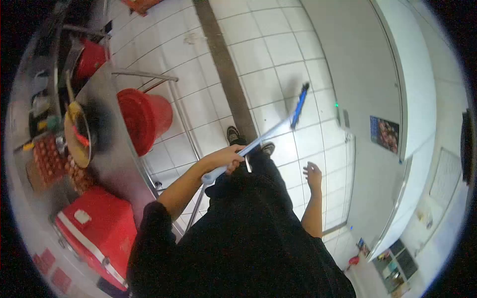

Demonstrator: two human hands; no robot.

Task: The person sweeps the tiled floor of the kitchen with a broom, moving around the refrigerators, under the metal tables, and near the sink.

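My left hand (226,160) is wrapped round the pale handle of a floor brush (268,133). The handle slants up and to the right, its thick end sticking out behind my hand. At the far end sits a narrow blue head (299,107) with dark edges, over the white floor tiles (263,52). Out to the right, my right hand (313,176) hangs with its fingers apart and holds nothing. My shoes show below the handle, on the tiles.
At left stands a metal table (112,134) with a round yellow-rimmed pan (78,136), egg trays (48,160) and a red box (99,231). A red bucket (158,116) is beside its legs. A dark strip (222,64) crosses the floor. A large grey cabinet (365,74) borders the right.
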